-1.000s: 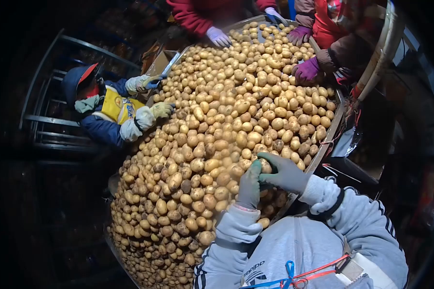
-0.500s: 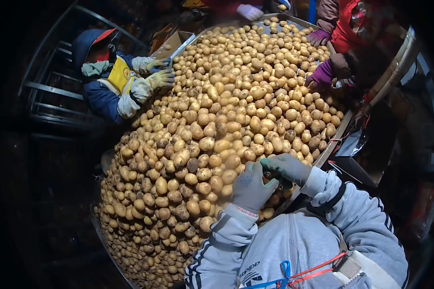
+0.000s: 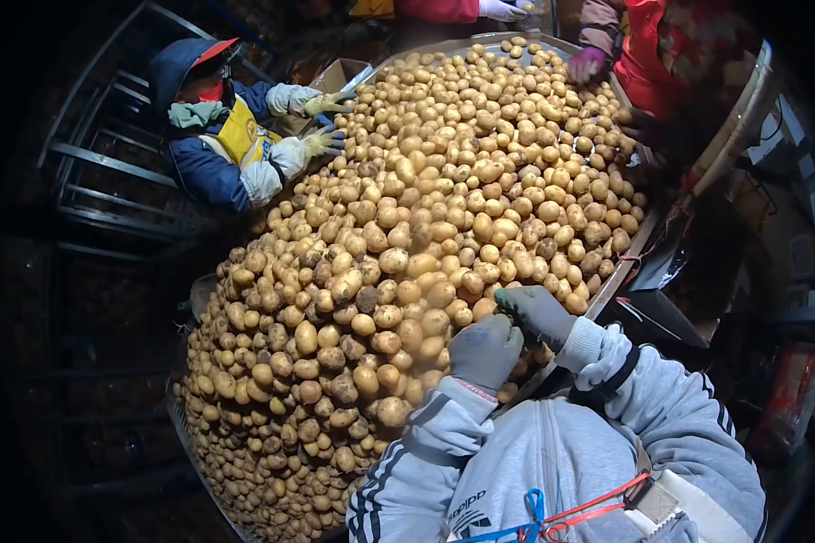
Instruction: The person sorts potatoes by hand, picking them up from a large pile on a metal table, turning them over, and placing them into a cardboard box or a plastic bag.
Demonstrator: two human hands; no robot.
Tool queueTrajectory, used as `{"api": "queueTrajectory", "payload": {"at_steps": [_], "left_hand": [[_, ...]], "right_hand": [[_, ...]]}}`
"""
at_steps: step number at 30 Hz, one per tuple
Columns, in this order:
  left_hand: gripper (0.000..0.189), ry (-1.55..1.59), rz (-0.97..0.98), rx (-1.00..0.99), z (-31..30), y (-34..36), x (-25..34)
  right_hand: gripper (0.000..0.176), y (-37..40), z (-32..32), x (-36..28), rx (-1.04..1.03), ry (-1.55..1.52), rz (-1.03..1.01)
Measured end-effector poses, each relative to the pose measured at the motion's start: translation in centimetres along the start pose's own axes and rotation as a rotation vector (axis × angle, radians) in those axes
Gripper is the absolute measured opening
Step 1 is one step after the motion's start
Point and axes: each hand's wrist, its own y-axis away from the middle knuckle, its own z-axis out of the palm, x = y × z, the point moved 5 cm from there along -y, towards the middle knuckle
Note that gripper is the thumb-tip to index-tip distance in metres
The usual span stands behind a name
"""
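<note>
A large heap of potatoes point(image 3: 407, 235) fills the table in front of me. My left hand point(image 3: 485, 351), in a grey glove, is closed at the heap's near right edge. Right beside it, my right hand point(image 3: 536, 317), in a grey glove with green at the fingertips, is closed too, its fingers bent down against the left hand. Both hands meet over the potatoes near the table's edge. Something dark shows between them, too small to make out. What the fingers grip is hidden.
A co-worker in a blue hood point(image 3: 190, 72) reaches yellowish gloves onto the heap from the left. At the top right is another person in a red apron point(image 3: 645, 63). A third person's white glove point(image 3: 505, 9) shows at the far edge. A wooden rim point(image 3: 627, 262) borders the right side.
My left hand has closed up, its thumb and fingers now tucked in. The right-hand co-worker's nearer purple glove has drawn back from the potatoes. The view has shifted slightly.
</note>
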Motion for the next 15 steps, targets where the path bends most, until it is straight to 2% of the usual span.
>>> {"api": "queueTrajectory", "payload": {"at_steps": [1, 5, 7, 11, 14, 15], "left_hand": [[0.024, 0.029, 0.017, 0.021, -0.6, 0.1, -0.1], [0.035, 0.055, -0.05, 0.079, -1.6, 0.7, -1.3], [0.042, 0.056, -0.025, 0.047, -1.7, 0.6, -0.9], [0.042, 0.052, 0.041, -0.024, -0.8, 0.9, -0.8], [0.046, -0.04, 0.024, -0.112, -0.3, 0.9, -0.1], [0.048, -0.081, 0.006, -0.15, -0.2, 1.0, 0.2]], "right_hand": [[0.042, 0.1, 0.0, -0.2, 0.029, -0.007, -0.009], [0.05, 1.2, 0.2, -0.6, -0.099, 0.07, 0.065], [0.052, 2.0, 0.8, -1.1, -0.181, 0.166, 0.092], [0.057, 2.3, 1.2, -0.6, -0.26, 0.095, -0.036], [0.049, 4.2, 1.4, -1.4, -0.224, 0.048, 0.281], [0.045, 4.2, 1.4, -1.2, -0.193, 0.032, 0.215]]}}
